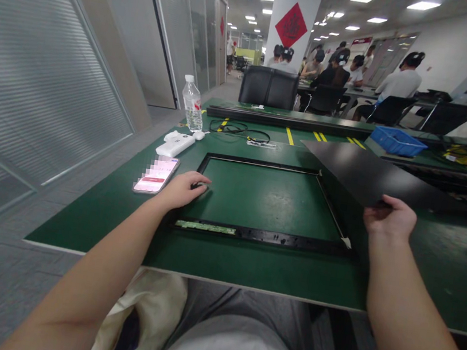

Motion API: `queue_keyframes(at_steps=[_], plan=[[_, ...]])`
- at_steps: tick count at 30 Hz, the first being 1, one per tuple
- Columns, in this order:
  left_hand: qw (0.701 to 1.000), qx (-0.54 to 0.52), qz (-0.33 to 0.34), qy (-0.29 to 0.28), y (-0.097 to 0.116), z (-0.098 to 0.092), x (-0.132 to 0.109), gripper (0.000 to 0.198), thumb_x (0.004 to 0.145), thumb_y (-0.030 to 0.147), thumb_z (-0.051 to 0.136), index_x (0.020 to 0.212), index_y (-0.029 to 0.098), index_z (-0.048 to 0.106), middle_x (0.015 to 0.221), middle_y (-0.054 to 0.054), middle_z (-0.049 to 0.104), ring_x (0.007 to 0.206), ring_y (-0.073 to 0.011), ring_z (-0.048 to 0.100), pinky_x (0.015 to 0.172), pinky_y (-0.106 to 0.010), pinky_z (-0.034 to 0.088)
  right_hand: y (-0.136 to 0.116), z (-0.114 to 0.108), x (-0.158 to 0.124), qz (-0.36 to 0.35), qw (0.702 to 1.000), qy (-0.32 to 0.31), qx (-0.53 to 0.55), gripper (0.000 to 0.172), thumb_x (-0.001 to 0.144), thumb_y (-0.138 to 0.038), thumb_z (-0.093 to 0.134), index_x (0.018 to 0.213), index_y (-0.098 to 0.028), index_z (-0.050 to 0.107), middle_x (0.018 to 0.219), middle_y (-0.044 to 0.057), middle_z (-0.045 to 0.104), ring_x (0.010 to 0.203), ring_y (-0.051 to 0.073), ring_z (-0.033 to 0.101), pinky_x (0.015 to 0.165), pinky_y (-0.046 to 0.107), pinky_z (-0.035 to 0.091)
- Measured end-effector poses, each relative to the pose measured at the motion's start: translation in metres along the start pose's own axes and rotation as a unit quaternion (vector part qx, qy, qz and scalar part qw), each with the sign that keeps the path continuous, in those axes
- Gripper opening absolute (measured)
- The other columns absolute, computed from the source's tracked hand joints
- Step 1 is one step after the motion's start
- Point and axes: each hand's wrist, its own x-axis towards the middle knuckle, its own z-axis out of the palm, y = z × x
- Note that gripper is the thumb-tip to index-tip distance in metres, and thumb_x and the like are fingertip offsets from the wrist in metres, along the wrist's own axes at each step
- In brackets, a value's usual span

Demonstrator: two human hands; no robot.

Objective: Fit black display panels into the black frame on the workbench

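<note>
A black rectangular frame (285, 239) lies flat on the green table (259, 268), with a green strip (205, 227) along the left part of its near bar. My left hand (186, 187) rests at the frame's left bar, its fingers curled over that bar. On the right, my right hand (390, 219) grips the near edge of a thin dark panel (368, 169), which is tilted above the table to the right of the frame. Pale tabs show at the frame's two right corners.
To the left are a lit phone (156, 175), a white device (174, 145) and a water bottle (193, 105). Black cables (240, 130) lie behind the frame. A blue bin (397, 141) stands at the back right. Several people sit farther back.
</note>
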Motion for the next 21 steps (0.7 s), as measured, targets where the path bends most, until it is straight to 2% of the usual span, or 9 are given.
queue_keyframes(at_steps=[3,6,8,11,13,15,18,21], plan=[[0.997,-0.05,-0.038,0.043,0.0,0.0,0.0,0.045,0.086,0.052,0.063,0.115,0.022,0.079,0.126,-0.012,0.077,0.116,-0.0341,0.07,0.11,-0.05,0.051,-0.002,0.007,-0.016,-0.01,0.999,-0.042,-0.004,0.03,0.06,-0.006,0.052,0.085,-0.019,0.061,0.084,0.003,0.069,0.073,0.016,0.067,0.065,0.029,0.063],[0.98,-0.146,-0.096,0.099,0.001,-0.001,0.002,0.045,0.081,0.049,0.071,0.115,0.02,0.079,0.122,-0.013,0.078,0.115,-0.0342,0.07,0.11,-0.05,0.05,-0.006,0.011,-0.03,-0.009,0.996,-0.083,-0.019,0.032,0.061,-0.008,0.052,0.088,-0.019,0.066,0.087,0.005,0.071,0.076,0.018,0.069,0.069,0.03,0.062],[0.953,-0.228,-0.126,0.155,0.004,-0.002,0.003,0.042,0.077,0.045,0.078,0.11,0.02,0.079,0.119,-0.013,0.079,0.117,-0.0336,0.07,0.111,-0.049,0.05,-0.008,0.013,-0.037,-0.002,0.997,-0.077,-0.024,0.036,0.059,-0.009,0.053,0.09,-0.019,0.067,0.086,0.005,0.071,0.075,0.018,0.068,0.066,0.03,0.06],[0.883,-0.391,-0.156,0.21,0.009,-0.005,0.005,0.039,0.075,0.041,0.08,0.107,0.018,0.076,0.117,-0.014,0.079,0.12,-0.0311,0.07,0.11,-0.047,0.052,-0.009,0.015,-0.045,0.031,0.996,-0.083,-0.026,0.03,0.059,-0.012,0.054,0.086,-0.018,0.066,0.086,0.005,0.071,0.073,0.019,0.067,0.065,0.031,0.059],[0.834,-0.491,-0.168,0.185,0.013,-0.009,0.004,0.04,0.079,0.044,0.076,0.108,0.016,0.073,0.118,-0.016,0.078,0.119,-0.0305,0.072,0.107,-0.047,0.055,-0.008,0.015,-0.048,0.047,0.994,-0.1,-0.024,0.027,0.061,-0.014,0.055,0.086,-0.018,0.066,0.086,0.006,0.072,0.074,0.02,0.068,0.07,0.036,0.061],[0.808,-0.545,-0.175,0.139,0.017,-0.013,0.003,0.042,0.086,0.05,0.068,0.109,0.015,0.072,0.115,-0.018,0.078,0.116,-0.032,0.074,0.103,-0.047,0.058,-0.005,0.015,-0.051,0.058,0.99,-0.127,-0.025,0.032,0.063,-0.016,0.056,0.091,-0.018,0.07,0.088,0.007,0.074,0.079,0.024,0.07,0.078,0.042,0.061],[0.799,-0.567,-0.176,0.1,0.022,-0.017,0.0,0.048,0.09,0.055,0.059,0.11,0.015,0.074,0.102,-0.017,0.08,0.109,-0.035,0.077,0.093,-0.047,0.063,-0.001,0.013,-0.05,0.064,0.985,-0.154,-0.053,0.038,0.066,-0.019,0.055,0.098,-0.018,0.074,0.089,0.008,0.076,0.084,0.027,0.072,0.087,0.048,0.06],[0.801,-0.566,-0.169,0.094,0.023,-0.017,-0.001,0.047,0.086,0.049,0.063,0.115,0.015,0.076,0.096,-0.013,0.081,0.099,-0.0366,0.078,0.083,-0.048,0.065,0.002,0.009,-0.044,0.055,0.978,-0.16,-0.12,0.03,0.067,-0.018,0.055,0.09,-0.015,0.074,0.08,0.011,0.074,0.084,0.031,0.073,0.088,0.05,0.06]])
